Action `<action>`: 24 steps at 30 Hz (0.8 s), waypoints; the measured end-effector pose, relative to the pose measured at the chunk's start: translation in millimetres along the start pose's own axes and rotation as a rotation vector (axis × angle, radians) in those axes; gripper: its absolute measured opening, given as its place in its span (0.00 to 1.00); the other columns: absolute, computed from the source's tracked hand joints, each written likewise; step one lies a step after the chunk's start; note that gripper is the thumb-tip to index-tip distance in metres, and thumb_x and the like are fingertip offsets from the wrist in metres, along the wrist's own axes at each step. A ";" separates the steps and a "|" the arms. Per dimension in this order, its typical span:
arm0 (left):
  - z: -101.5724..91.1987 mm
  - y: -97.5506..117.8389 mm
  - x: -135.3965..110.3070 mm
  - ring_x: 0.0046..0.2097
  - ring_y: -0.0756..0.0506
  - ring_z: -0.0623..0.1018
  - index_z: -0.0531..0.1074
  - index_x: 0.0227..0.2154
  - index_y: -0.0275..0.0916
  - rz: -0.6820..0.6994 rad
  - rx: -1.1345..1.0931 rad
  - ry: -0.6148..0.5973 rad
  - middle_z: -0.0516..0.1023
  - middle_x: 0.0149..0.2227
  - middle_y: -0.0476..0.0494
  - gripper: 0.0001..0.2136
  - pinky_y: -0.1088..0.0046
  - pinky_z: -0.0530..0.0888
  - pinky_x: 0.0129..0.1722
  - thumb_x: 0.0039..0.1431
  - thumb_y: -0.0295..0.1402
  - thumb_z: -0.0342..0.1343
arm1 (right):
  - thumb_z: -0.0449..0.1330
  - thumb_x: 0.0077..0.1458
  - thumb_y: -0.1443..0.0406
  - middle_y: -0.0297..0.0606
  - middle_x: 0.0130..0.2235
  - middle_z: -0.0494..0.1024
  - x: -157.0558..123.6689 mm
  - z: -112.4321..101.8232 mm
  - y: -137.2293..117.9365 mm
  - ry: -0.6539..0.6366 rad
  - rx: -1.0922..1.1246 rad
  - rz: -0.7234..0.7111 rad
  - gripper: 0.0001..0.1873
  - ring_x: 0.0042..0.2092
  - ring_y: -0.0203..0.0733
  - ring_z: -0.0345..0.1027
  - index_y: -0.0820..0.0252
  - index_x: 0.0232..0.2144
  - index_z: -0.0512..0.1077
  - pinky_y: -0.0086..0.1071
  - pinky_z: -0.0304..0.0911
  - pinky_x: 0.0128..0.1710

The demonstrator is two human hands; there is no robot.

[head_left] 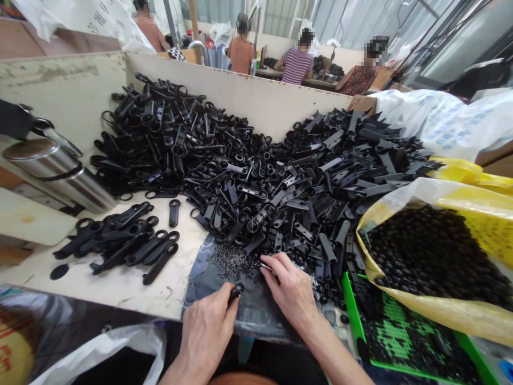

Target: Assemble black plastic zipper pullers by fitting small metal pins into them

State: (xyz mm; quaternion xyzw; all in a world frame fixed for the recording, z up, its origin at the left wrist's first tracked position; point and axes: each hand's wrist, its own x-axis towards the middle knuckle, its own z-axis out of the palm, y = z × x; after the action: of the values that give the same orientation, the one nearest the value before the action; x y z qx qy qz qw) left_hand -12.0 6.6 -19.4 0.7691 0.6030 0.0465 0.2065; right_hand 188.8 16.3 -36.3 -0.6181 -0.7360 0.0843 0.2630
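Note:
My left hand (210,326) is closed around a black plastic part (236,292), whose rounded end sticks out past the thumb and forefinger. My right hand (290,286) reaches to the edge of a small heap of screws (230,259), its fingers bent together. Something small and shiny shows at those fingertips, too small to name. Beneath both hands lies a dark cloth or sheet (252,310). Behind them rises a big pile of black plastic parts (256,187), many with a ring at one end. Ring-ended black handles (120,238) lie gathered on the left of the table.
A steel thermos (80,176) stands at the left. At the right are a yellow-white bag (425,297) of small black pieces and a green tray (360,337). A board wall (272,96) closes off the back, with several people seated beyond. A white bag (148,342) hangs below the front edge.

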 end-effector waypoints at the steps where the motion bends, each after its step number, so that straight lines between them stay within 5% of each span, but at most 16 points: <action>1: 0.2 0.0 -0.1 0.35 0.38 0.86 0.77 0.40 0.45 -0.008 0.001 0.006 0.86 0.31 0.43 0.09 0.70 0.67 0.29 0.70 0.31 0.51 | 0.50 0.74 0.62 0.42 0.43 0.80 -1.6 -2.0 1.0 0.003 0.006 0.002 0.15 0.37 0.40 0.78 0.58 0.50 0.76 0.29 0.67 0.35; 6: 1.9 2.4 1.3 0.34 0.38 0.86 0.78 0.40 0.45 -0.019 0.013 0.031 0.87 0.32 0.42 0.08 0.71 0.68 0.29 0.69 0.36 0.53 | 0.48 0.75 0.60 0.38 0.38 0.80 -12.4 -2.6 -2.1 -0.056 0.053 -0.035 0.20 0.36 0.38 0.77 0.56 0.39 0.78 0.28 0.66 0.35; 17: 7.4 -7.0 -2.0 0.36 0.38 0.85 0.79 0.44 0.44 0.109 0.053 0.124 0.88 0.36 0.46 0.12 0.65 0.71 0.38 0.65 0.24 0.54 | 0.50 0.74 0.60 0.37 0.38 0.78 -12.0 -16.1 -0.5 -0.228 0.117 -0.037 0.18 0.35 0.40 0.76 0.54 0.38 0.78 0.30 0.65 0.34; 24: 4.8 -8.4 -2.3 0.34 0.39 0.84 0.79 0.43 0.43 0.140 0.042 0.150 0.88 0.35 0.47 0.11 0.64 0.69 0.37 0.64 0.23 0.54 | 0.54 0.71 0.63 0.37 0.37 0.78 -23.5 -24.3 7.0 -0.150 0.236 0.078 0.12 0.36 0.42 0.75 0.54 0.37 0.76 0.32 0.66 0.35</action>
State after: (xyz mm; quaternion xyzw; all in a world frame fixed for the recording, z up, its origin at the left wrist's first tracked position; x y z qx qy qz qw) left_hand -18.6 4.7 -26.6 0.8080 0.5623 0.1057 0.1406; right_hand 209.1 -9.4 -25.5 -0.6031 -0.7140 0.2264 0.2743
